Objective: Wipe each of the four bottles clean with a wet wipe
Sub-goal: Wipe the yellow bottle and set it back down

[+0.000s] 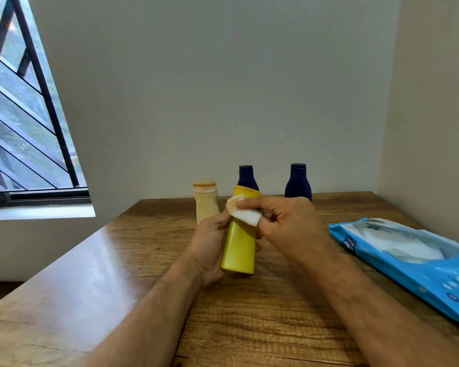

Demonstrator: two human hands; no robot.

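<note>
My left hand grips the yellow plastic bottle, fingers curled round its lower body, holding it tilted above the wooden surface. My right hand pinches a folded white wet wipe against the bottle's neck. Behind stand a cream plastic bottle and two dark blue bottles. The blue wipe pack lies at right.

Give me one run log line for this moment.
left hand: holds yellow bottle | right hand: presses wet wipe on it | three bottles standing
</note>
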